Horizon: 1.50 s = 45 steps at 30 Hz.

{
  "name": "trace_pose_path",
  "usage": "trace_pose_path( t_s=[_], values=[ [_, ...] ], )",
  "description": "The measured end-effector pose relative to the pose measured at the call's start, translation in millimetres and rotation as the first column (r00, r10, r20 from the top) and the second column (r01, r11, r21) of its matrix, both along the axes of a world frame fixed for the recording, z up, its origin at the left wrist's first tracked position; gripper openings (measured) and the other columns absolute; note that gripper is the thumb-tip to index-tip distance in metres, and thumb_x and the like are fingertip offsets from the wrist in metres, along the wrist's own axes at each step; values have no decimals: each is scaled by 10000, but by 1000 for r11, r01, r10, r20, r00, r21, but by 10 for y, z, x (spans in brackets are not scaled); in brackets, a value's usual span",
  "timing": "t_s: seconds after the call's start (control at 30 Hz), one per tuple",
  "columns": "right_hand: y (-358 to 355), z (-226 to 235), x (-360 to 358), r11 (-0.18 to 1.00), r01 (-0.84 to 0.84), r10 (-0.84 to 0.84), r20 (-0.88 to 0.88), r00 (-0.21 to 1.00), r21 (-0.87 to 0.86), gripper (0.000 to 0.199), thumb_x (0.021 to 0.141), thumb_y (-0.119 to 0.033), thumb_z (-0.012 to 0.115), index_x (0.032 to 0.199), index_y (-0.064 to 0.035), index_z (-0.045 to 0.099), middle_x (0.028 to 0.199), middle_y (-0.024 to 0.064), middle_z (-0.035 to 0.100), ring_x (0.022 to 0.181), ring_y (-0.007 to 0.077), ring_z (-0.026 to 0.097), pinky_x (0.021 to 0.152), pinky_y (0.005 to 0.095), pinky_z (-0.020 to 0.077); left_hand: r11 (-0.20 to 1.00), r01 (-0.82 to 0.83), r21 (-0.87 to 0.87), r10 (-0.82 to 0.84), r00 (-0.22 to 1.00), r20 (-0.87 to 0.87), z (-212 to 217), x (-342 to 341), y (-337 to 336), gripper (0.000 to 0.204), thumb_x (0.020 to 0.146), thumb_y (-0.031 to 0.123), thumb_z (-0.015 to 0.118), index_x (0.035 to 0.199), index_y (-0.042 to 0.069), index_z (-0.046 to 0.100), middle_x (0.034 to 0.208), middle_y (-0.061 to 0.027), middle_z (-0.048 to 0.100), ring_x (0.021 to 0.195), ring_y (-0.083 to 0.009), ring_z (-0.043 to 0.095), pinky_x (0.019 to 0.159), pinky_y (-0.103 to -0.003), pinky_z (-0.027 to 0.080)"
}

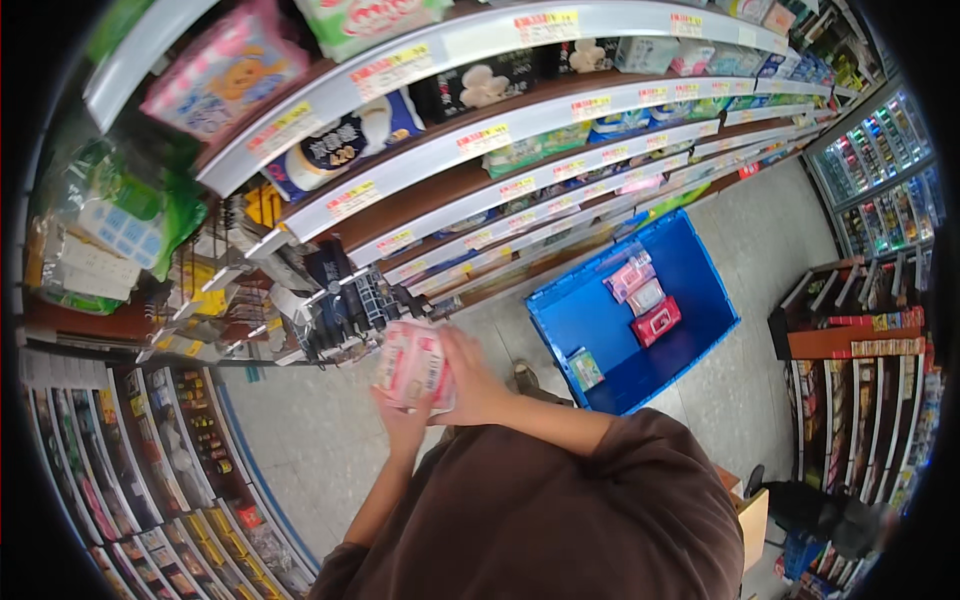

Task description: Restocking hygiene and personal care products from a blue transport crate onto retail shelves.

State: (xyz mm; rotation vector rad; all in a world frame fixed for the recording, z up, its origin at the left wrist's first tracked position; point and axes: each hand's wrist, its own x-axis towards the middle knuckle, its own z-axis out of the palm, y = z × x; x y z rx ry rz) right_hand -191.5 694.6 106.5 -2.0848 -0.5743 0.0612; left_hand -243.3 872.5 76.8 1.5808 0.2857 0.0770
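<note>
A pink and white soft pack (408, 362) is held between my two hands in front of my body, slightly blurred. My left hand (403, 420) is closed on its lower edge, fingers partly behind it. Against the pack's right side presses my right hand (468, 375). On the floor to the right stands a blue plastic crate (556, 318). In it lie a pink pack (630, 276), a pale pack (646, 297) and a red pack (656, 321) in a row, with a small green and white pack (585, 368) apart in the near corner.
Long shelves (440, 158) of packaged goods run along the far side. Hooks and a wire rack (345, 310) jut out just beyond the pack. More shelves (150, 450) stand at the left, others (850, 400) at the right. A drinks fridge (880, 150) is at the far right.
</note>
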Motion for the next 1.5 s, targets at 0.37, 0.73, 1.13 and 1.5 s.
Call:
trace_pose_path(
  t_s=[0.37,0.73,1.13,1.5],
  values=[
    [-2407,-1295,-538,522,703,-835,-121,536,-484,1060,578,-399,869,1367,75,343,1149,271,516,1096,433,512,958,489,436,469,748,469,-666,649,-369,105,341,-1262,611,836,343,732,1310,28,511,1253,-180,604,1126,-350,601,966,-420,479],
    [-2598,-3674,-1154,395,129,-844,-304,441,-910,1192,620,-628,785,1439,62,261,1387,238,438,1323,405,422,1099,458,368,194,901,388,-352,433,-830,-132,-398,-717,631,852,455,644,1317,46,522,1242,-202,607,1169,-358,575,987,-445,469],
    [-2971,-2972,-241,586,254,-752,-400,524,-769,886,722,-518,768,1343,39,471,1307,203,557,1219,348,546,1024,436,440,326,800,503,-274,590,-760,-80,-434,-719,611,846,445,664,1294,45,550,1221,-201,633,1147,-364,600,979,-438,484],
    [-1577,142,1808,726,589,-686,305,661,356,741,690,-311,872,1239,43,523,1092,187,545,1031,342,551,911,419,462,444,660,607,-377,752,-542,-206,-336,-560,559,850,366,675,1285,36,556,1225,-202,633,1131,-378,599,960,-451,488]
  ],
)
